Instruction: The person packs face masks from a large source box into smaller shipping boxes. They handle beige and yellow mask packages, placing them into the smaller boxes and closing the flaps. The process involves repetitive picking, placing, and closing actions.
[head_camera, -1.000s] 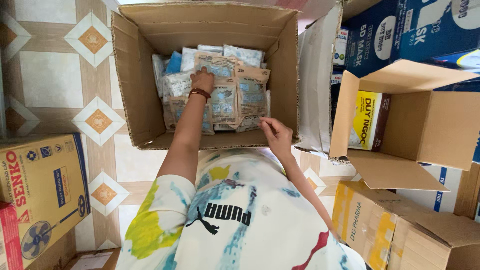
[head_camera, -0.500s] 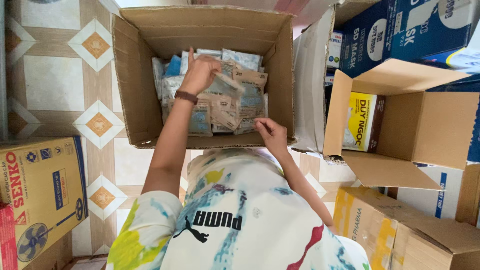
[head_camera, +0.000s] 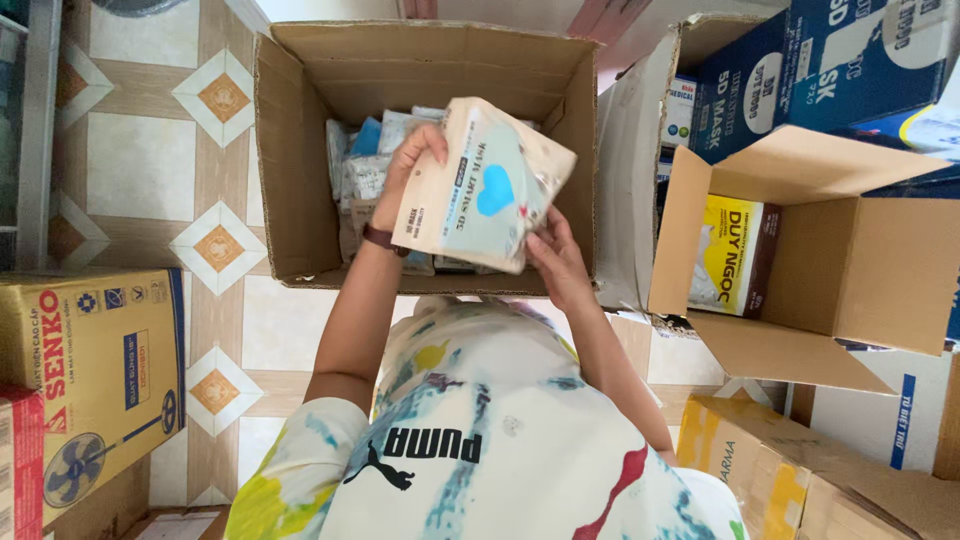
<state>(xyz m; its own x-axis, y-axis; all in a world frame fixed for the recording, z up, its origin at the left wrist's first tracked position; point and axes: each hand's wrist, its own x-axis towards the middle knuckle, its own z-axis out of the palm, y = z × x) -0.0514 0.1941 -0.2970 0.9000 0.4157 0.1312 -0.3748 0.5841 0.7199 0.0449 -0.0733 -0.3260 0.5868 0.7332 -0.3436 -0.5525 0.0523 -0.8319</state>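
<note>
Gripping opposite edges, the left hand (head_camera: 410, 170) and right hand (head_camera: 556, 262) have fingers closed on a pale packet stack (head_camera: 485, 185), held above the open cardboard box (head_camera: 300, 150) containing further packets (head_camera: 358, 170).

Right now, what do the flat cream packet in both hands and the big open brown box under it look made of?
The flat cream packet with a blue heart, gripped by the left hand and right hand, looks like thin plastic film: soft sheen, crinkled edges. The big open brown box looks like matte corrugated cardboard, with creased flaps.
</note>
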